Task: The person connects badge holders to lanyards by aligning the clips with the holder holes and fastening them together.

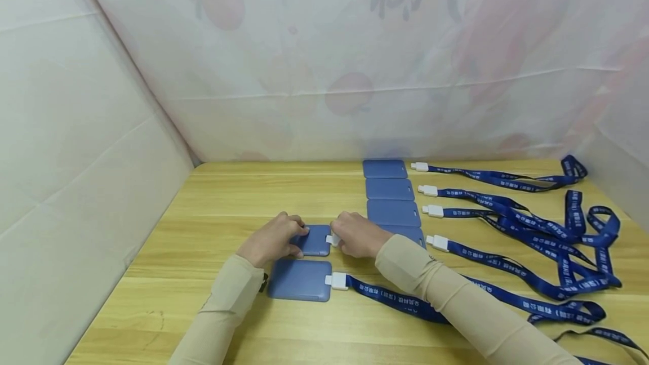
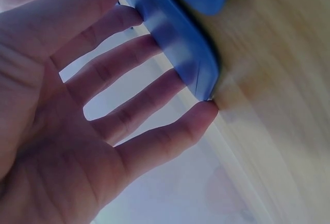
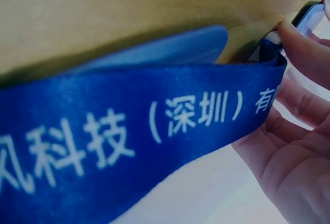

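Left hand [image 1: 271, 240]: fingers part-spread, gripping blue badge holder [image 1: 318, 240] by its edges. Right hand [image 1: 359, 234]: fingers closed, pinching white clip [image 1: 333, 239] (blue lanyard [image 3: 129, 126] attached) at holder's right end.

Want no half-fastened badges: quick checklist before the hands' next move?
1. Left hand holds upper card holder: ok.
2. Right hand pinches white clip at that holder's edge: ok.
3. White clip fully latched: cannot tell, fingers cover much of it.
4. Lower card holder has a second clip at its edge: ok.
5. Spare lanyards lying apart: not ok, some straps overlap.
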The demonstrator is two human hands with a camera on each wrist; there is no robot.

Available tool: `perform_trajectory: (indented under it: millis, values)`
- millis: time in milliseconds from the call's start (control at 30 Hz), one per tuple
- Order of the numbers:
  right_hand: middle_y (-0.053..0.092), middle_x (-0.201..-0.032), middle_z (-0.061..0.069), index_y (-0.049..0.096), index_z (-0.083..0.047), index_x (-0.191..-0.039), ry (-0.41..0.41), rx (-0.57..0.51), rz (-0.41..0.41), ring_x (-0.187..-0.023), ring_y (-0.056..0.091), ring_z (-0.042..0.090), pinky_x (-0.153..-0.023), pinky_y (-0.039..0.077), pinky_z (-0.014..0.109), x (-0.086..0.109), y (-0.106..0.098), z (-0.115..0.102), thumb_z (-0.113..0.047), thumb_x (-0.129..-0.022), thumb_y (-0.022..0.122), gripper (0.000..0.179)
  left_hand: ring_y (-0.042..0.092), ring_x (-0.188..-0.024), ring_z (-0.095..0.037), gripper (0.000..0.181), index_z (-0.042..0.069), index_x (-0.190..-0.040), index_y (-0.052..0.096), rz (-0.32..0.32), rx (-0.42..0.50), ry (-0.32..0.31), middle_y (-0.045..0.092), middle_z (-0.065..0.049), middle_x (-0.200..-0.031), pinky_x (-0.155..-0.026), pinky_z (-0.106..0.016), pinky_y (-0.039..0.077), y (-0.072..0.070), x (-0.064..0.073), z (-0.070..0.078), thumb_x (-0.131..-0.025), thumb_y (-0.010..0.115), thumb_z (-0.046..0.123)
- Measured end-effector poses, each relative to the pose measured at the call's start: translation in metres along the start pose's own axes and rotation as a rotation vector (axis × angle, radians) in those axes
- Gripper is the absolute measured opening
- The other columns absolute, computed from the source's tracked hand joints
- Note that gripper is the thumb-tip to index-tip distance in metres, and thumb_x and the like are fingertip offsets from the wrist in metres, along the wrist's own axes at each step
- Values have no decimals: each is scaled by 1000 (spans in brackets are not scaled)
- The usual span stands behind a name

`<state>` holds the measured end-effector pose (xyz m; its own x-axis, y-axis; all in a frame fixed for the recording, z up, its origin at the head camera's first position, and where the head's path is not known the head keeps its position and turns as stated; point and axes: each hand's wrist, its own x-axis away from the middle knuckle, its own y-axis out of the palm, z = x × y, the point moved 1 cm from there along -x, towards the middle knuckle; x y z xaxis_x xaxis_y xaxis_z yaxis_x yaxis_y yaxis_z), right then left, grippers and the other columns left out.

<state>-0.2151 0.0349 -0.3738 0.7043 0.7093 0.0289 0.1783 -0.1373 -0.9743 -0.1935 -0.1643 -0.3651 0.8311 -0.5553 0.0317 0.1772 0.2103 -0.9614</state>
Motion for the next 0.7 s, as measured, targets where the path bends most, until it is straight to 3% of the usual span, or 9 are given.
perform_trajectory:
  millis: [233, 467, 700]
  values:
    - [66, -85, 11, 70, 1, -94, 8, 22, -14, -77, 64, 20, -69, 57, 30, -3, 0, -3, 3, -86, 75, 9, 60, -94, -30, 44, -6, -117, 73, 1, -5, 27, 68, -19, -120, -84, -40, 56, -1, -1, 0, -78, 86, 8]
    - [66, -94, 13, 70, 3, -105, 59, -29, -18, -87, 63, 25, -77, 58, 36, -3, 1, -1, 1, -88, 75, 18, 60, -100, -32, 44, -5, -120, 72, -25, 8, -43, 67, -20, -123, -88, -41, 56, -1, -1, 4, -79, 86, 7]
    - [67, -93, 11, 70, 2, -103, 58, -14, -14, -86, 64, 23, -78, 58, 34, -4, 1, 0, 1, -87, 77, 18, 60, -101, -32, 44, -4, -120, 72, -23, 23, -65, 66, -19, -125, -90, -41, 56, 0, -2, 3, -80, 86, 7]
